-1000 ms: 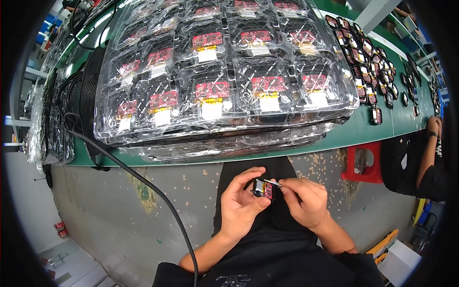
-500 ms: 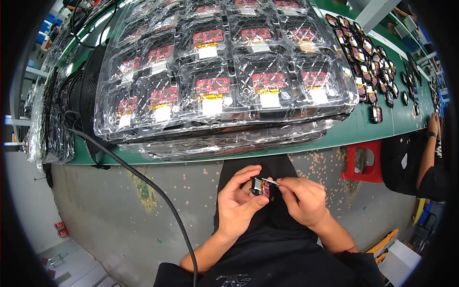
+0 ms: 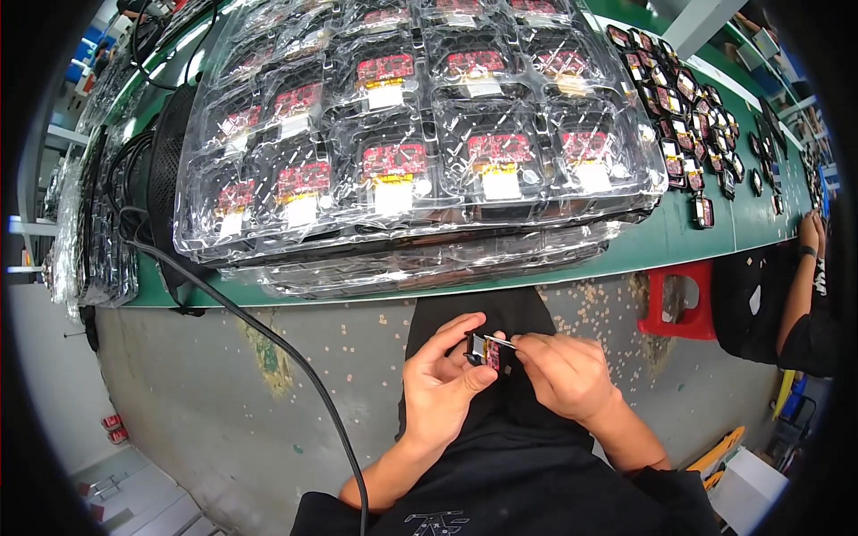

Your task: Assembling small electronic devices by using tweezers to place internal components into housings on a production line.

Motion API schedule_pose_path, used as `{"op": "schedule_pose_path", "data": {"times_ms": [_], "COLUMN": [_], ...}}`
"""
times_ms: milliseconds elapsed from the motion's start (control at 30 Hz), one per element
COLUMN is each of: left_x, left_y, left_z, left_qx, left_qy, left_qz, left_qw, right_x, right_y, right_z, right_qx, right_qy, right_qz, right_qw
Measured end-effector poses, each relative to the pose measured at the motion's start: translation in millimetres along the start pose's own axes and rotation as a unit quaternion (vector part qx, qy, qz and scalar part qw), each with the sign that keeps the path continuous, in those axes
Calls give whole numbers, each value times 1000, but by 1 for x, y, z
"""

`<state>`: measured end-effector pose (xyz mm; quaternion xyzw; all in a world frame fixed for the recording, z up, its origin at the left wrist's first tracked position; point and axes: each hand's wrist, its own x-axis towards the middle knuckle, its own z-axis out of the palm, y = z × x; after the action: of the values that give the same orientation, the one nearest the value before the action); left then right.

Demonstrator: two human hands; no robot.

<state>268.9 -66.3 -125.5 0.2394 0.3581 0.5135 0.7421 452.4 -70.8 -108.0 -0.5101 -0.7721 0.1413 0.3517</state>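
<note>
Over my lap, my left hand [image 3: 438, 380] is closed around the edges of a small black device housing [image 3: 474, 356] between thumb and fingers. A red circuit board [image 3: 492, 356] with a yellow strip shows in its open side. My right hand [image 3: 568, 375] pinches slim silver tweezers [image 3: 502, 341], whose tip reaches over the top of the housing. What exactly the tip touches is too small to tell. Ahead of my hands stand stacked clear plastic trays [image 3: 420, 219], their pockets holding similar black housings with red boards, yellow strips and white pieces.
The trays stand on a green table [image 3: 688, 237], with loose housings [image 3: 703, 213] at the right. A black cable [image 3: 295, 357] hangs down past my left forearm. A red stool [image 3: 657, 308] and another person's arm [image 3: 802, 290] are at the right; more trays [image 3: 112, 255] stand left.
Both hands have shifted slightly left with the housing. The tweezers have moved a little left with my right hand, their tip still at the housing.
</note>
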Motion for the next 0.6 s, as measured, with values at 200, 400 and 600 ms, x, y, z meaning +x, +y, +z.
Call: {"op": "schedule_pose_path", "data": {"times_ms": [200, 400, 600], "left_x": [-3, -6, -13], "left_y": [-3, 1, 36], "left_z": [-6, -2, 13], "left_qx": [-16, 0, 48], "left_qy": [-41, -44, -175], "left_qz": [15, 17, 159], "left_qw": [999, 999, 971], "right_x": [0, -2, -2], "right_y": [-3, -8, 2], "right_z": [-9, -11, -35], "right_qx": [-18, -61, -9], "right_qy": [-9, -11, 97], "right_qz": [-7, -16, 4], "right_qw": [1000, 998, 995]}}
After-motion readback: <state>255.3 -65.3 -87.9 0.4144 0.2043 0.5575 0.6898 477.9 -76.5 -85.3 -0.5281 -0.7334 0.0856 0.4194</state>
